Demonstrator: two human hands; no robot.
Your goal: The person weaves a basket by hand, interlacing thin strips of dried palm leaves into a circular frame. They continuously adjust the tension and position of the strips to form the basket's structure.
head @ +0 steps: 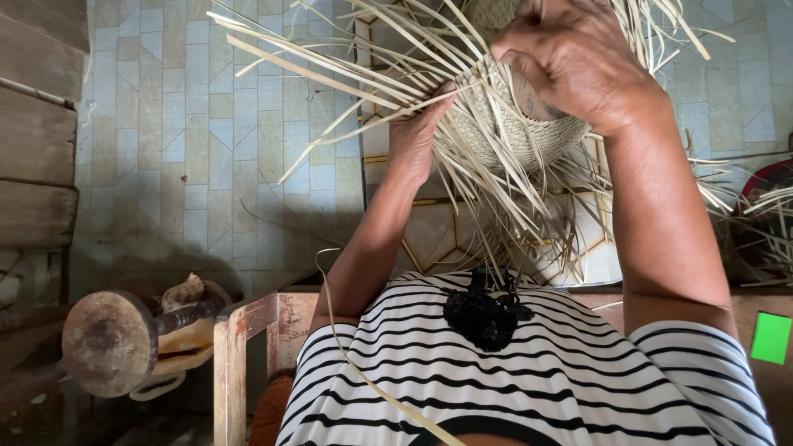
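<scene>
A half-woven basket (504, 124) of pale straw strips hangs in front of me, held up between both hands. My right hand (578, 62) grips its upper side from above, fingers curled over the woven wall. My left hand (413, 136) presses against the basket's left side, fingers tucked among the loose strips (347, 78) that fan out to the left. More unwoven strips (520, 206) trail down below the basket towards my striped shirt.
A tiled floor (206, 140) lies below. A wooden chair frame (248, 330) is at my left knee, with a round wooden tool (107, 339) beside it. Wooden planks (37, 124) line the left edge. More straw (760, 215) lies at right.
</scene>
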